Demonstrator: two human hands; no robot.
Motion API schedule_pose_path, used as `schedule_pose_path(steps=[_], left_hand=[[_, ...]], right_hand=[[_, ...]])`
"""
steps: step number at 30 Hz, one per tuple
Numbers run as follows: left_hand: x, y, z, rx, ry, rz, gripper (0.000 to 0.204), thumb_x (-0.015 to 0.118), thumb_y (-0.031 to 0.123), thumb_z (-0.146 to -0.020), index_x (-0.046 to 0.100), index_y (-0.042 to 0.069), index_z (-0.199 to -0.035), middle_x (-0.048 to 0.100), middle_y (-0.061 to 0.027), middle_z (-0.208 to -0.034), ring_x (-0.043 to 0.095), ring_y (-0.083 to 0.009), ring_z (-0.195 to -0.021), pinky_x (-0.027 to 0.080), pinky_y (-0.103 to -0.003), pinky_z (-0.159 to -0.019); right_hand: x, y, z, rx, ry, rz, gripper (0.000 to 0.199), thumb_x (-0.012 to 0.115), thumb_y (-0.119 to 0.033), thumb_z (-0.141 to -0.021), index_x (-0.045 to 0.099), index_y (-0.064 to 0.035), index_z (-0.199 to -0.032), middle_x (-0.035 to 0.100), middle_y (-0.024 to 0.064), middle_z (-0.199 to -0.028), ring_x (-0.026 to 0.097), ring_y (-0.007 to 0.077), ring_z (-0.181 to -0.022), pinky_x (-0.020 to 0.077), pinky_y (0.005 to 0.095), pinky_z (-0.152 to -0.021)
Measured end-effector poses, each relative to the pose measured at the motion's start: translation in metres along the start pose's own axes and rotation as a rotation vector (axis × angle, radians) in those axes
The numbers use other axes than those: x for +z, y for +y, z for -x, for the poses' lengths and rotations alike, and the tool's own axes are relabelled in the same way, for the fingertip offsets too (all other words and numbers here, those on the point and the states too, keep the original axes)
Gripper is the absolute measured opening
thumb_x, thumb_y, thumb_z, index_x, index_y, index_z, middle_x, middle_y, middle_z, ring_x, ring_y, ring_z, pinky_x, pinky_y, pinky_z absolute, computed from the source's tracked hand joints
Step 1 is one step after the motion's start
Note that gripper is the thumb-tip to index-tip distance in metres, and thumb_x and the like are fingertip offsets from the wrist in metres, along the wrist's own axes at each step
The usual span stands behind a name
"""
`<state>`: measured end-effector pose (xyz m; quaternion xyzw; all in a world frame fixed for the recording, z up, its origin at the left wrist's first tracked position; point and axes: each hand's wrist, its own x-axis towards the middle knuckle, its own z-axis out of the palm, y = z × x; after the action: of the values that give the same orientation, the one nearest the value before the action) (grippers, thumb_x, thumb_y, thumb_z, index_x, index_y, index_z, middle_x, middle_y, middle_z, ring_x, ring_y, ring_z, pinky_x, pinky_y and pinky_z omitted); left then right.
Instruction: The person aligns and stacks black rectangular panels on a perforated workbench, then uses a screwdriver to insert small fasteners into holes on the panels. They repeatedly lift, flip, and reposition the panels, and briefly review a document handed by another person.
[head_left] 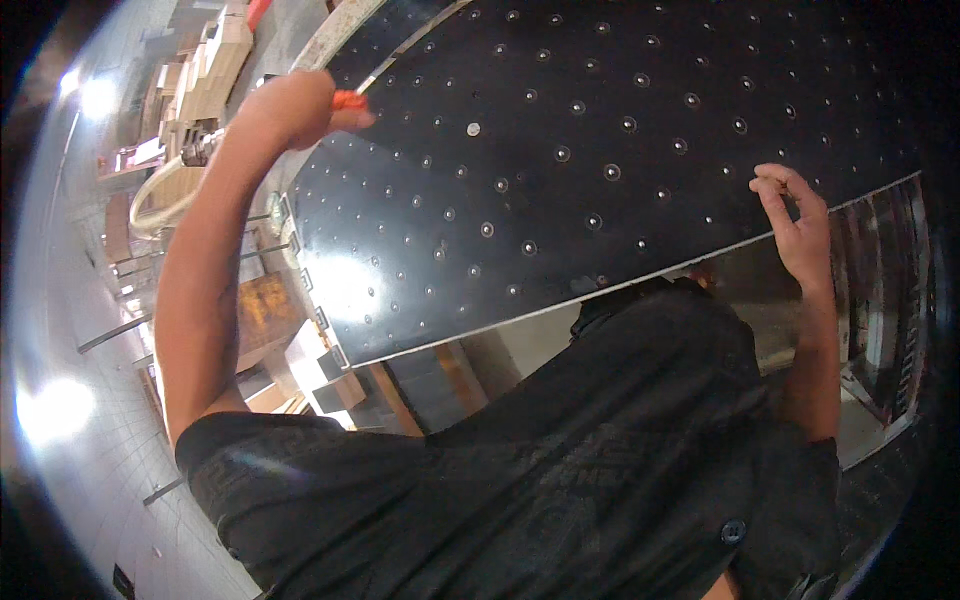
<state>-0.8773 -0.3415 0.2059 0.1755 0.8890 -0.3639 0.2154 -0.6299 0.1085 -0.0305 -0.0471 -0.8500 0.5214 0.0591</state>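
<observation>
A wide black tabletop (560, 200), studded with rows of small silver balls, spreads in front of me. At its far left edge my left hand (302, 108) is closed around a small orange object (350, 100); the fingers hide most of it, so its kind is unclear. A thin pale strip (410, 42) runs from beside that hand toward the far edge; whether the two touch I cannot tell. Over the near right edge, my right hand (795, 212) is bent, thumb and fingertips together, with nothing visible in them. A small whitish disc (473, 129) lies on the tabletop.
Left of the table are a metal fitting (200, 148) and a pale curved hose (148, 205). Stacked boards (215, 70) stand farther back. Below the near edge, more panels (395, 395) show. A dark metal frame (880, 290) is at the right.
</observation>
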Motion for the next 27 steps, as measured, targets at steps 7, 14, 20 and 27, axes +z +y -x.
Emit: schedule_pose_path(steps=[7,14,20,27], left_hand=[[0.054,-0.013,0.026,-0.238,-0.210,-0.094,0.071,0.078,0.069,-0.082,0.078,0.002,-0.107,0.077,-0.0199,-0.110,0.073,-0.0388,-0.108,0.057,-0.050,-0.090],[0.013,0.056,0.056,0.072,-0.036,0.114,0.062,0.081,0.064,-0.079,0.077,0.005,-0.098,0.076,-0.0191,-0.096,0.074,-0.0396,-0.093,0.057,-0.051,-0.079],[-0.024,0.167,0.081,0.456,0.013,0.588,0.044,0.093,0.038,-0.077,0.078,0.006,-0.102,0.074,-0.0145,-0.084,0.070,-0.0250,-0.074,0.055,-0.041,-0.070],[0.047,0.127,0.040,0.470,-0.231,1.010,0.014,0.075,0.013,-0.089,0.082,0.001,-0.089,0.072,-0.0053,-0.072,0.064,-0.0105,-0.060,0.049,-0.029,-0.055]], right_hand=[[-0.032,0.005,0.013,-0.137,0.060,-0.065,0.029,0.073,-0.023,-0.101,0.072,-0.0037,-0.123,0.075,0.0055,-0.103,0.067,0.0158,-0.102,0.0500,0.0312,-0.096],[-0.049,-0.001,0.016,-0.183,0.025,-0.073,0.029,0.074,-0.024,-0.100,0.072,-0.0041,-0.121,0.075,0.0078,-0.105,0.069,0.0177,-0.102,0.0524,0.0329,-0.094],[-0.058,0.010,0.023,-0.166,0.069,-0.086,0.041,0.081,-0.037,-0.091,0.074,-0.0064,-0.118,0.078,0.0158,-0.104,0.076,0.0297,-0.097,0.0587,0.0408,-0.085],[-0.089,0.021,0.038,-0.127,0.126,0.027,0.048,0.073,-0.049,-0.093,0.073,-0.0052,-0.114,0.077,0.0125,-0.097,0.074,0.0342,-0.089,0.0568,0.0465,-0.076]])
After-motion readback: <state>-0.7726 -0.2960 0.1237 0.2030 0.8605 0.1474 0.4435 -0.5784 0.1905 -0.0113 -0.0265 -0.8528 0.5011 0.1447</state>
